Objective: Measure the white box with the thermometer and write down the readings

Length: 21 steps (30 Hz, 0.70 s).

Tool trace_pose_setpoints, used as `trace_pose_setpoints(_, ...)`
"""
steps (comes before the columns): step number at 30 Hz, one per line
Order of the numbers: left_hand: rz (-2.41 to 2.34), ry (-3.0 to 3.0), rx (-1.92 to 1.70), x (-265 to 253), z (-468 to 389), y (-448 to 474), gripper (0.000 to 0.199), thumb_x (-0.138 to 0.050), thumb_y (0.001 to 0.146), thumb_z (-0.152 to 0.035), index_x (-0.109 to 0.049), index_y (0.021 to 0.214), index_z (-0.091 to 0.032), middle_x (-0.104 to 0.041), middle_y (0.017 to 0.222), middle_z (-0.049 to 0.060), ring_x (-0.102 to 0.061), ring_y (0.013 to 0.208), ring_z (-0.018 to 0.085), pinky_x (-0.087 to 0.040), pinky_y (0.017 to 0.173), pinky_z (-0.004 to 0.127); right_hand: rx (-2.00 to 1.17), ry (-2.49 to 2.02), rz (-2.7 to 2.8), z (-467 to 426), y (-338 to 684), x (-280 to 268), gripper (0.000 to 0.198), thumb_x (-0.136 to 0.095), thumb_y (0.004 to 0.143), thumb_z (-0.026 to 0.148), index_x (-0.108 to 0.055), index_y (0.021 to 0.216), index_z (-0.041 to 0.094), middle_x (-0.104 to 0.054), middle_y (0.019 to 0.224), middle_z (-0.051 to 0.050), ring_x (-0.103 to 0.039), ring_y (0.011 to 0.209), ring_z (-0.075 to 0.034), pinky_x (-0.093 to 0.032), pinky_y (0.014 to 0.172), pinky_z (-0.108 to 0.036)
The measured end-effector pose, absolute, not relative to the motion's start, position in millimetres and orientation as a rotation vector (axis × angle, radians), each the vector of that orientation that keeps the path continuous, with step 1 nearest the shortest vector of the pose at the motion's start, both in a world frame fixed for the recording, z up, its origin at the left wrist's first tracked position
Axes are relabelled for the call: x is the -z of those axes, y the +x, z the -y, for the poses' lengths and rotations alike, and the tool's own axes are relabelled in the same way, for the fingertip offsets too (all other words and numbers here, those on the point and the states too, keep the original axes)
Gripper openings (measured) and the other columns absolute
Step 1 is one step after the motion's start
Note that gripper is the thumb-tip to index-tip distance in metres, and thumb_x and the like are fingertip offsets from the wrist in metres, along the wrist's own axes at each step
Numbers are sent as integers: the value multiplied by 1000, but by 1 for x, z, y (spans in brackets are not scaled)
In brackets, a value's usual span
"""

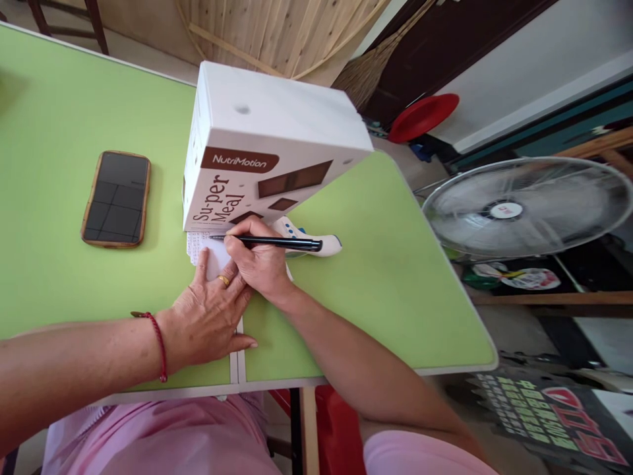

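Observation:
My right hand [260,258] is closed around a black pen [284,243], whose tip rests on a small sheet of white paper [196,245] covered with rows of small writing. Spread flat, my left hand [210,316] presses on the lower part of that paper, with a gold ring and a red cord bracelet on it. Right behind the paper stands a white box [277,125] printed "NutriMotion Su-per Meal", and it hides the paper's far edge. A white device with blue buttons [324,246], perhaps a thermometer, lies partly behind my right hand and the pen.
A smartphone in a brown case [117,198] lies left on the green folding table [376,310]. The table's seam runs near my left hand. Beyond its right edge a fan [509,210] spins beside shelves. A red basin [424,117] and a straw broom [370,69] are farther back.

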<state>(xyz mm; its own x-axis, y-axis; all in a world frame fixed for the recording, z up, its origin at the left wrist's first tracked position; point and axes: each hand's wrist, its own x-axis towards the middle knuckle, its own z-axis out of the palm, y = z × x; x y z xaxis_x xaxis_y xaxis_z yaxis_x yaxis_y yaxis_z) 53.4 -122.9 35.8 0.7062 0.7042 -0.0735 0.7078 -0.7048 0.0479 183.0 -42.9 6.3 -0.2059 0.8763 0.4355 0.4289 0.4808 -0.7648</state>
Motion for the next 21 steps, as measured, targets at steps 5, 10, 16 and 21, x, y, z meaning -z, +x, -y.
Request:
trace_pose_setpoints(5,-1166,2832,76,-36,122,52,81,-51,98,-69,-49,154,-10,-47,158,20,-49,141,42,-37,118,72,-615,-1088,1822,42,183,-5,11,-57,83,27,-54,73,24,-57,62,5,-51,58,-13,-46,60,-27)
trace_pose_setpoints(10,-1181,2840,14,-33,122,52,80,-55,96,-69,-51,152,-12,-48,157,20,-44,145,43,-39,116,71,-569,-1070,1824,46,184,-7,10,-55,86,27,-54,76,24,-58,64,5,-53,58,-12,-47,60,-27)
trace_pose_setpoints(16,-1155,2929,-162,-30,119,51,82,-65,89,-71,-60,140,-6,-58,144,24,-50,137,44,-48,108,64,-335,-1069,1956,54,196,-30,8,-59,82,18,-61,85,25,-65,72,4,-59,61,-13,-52,64,-27)
trace_pose_setpoints(21,-777,2977,-979,-30,92,36,43,-44,108,-41,-61,77,-16,-63,72,5,-57,57,18,-48,54,33,-79,-1034,2067,58,211,-58,16,-59,83,13,-68,89,25,-70,87,-2,-66,76,-17,-55,72,-32)
